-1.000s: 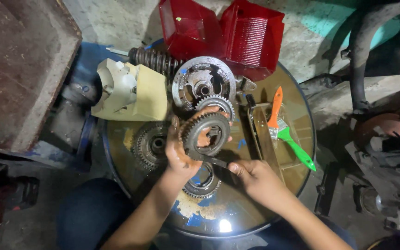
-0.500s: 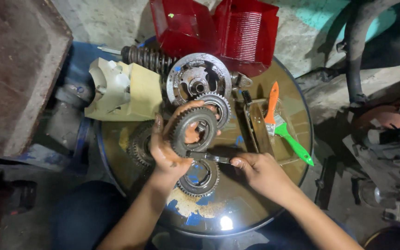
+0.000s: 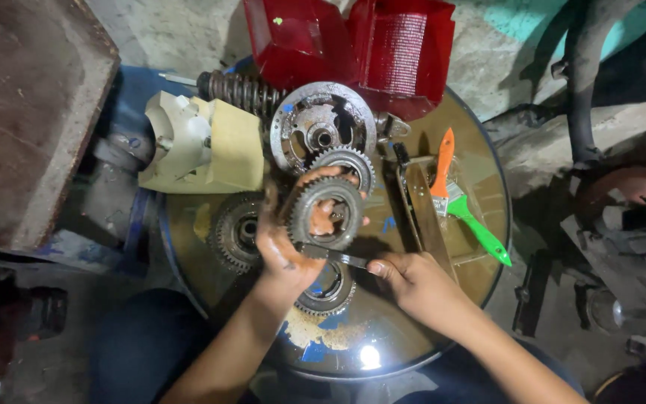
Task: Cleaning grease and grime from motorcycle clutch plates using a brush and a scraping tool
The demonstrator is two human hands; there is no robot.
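Note:
My left hand (image 3: 284, 243) holds a greasy steel gear (image 3: 326, 213) upright by its rim, fingers curled through and around it. My right hand (image 3: 413, 280) grips a thin flat metal blade (image 3: 334, 256) whose tip reaches the lower edge of that gear. Both hands hover over a round metal drum top (image 3: 383, 337). Another gear (image 3: 328, 288) lies flat just beneath the hands. A third toothed gear (image 3: 235, 230) lies to the left, partly hidden by my left wrist.
A round clutch plate (image 3: 319, 127) with a small gear (image 3: 349, 163) lies behind. A coil spring (image 3: 237, 91), cream plastic part (image 3: 200, 146), red plastic covers (image 3: 360, 45), brushes with orange handle (image 3: 443, 161) and green handle (image 3: 480, 232), and a metal bar (image 3: 428, 221) crowd the drum.
The view has shifted slightly. My left hand has tilted the gear a little and my right hand has moved the blade up to its lower edge.

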